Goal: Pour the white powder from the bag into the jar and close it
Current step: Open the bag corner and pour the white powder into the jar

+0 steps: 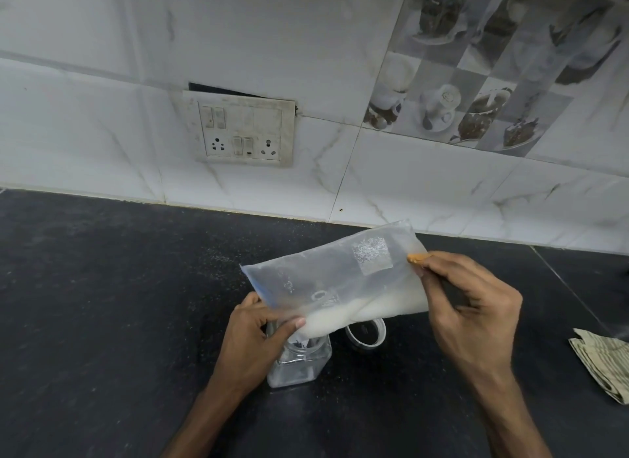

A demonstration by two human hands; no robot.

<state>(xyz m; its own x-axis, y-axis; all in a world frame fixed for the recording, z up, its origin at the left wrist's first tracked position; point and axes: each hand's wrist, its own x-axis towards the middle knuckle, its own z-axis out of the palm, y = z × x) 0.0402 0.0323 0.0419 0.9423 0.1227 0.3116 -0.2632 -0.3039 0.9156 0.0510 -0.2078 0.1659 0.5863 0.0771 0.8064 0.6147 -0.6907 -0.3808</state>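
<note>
Clear square plastic jar (299,362): upright, uncapped, on the black stone countertop (102,304).
Clear plastic bag (340,280): tilted above the jar, low end at its mouth; white powder (357,313) lies along the lower edge.
Left hand (258,335): grasps the bag's low end, over the jar.
Right hand (473,314): pinches the bag's raised end, up-right of the jar.
Round white-rimmed lid (366,333): just right of the jar.
</note>
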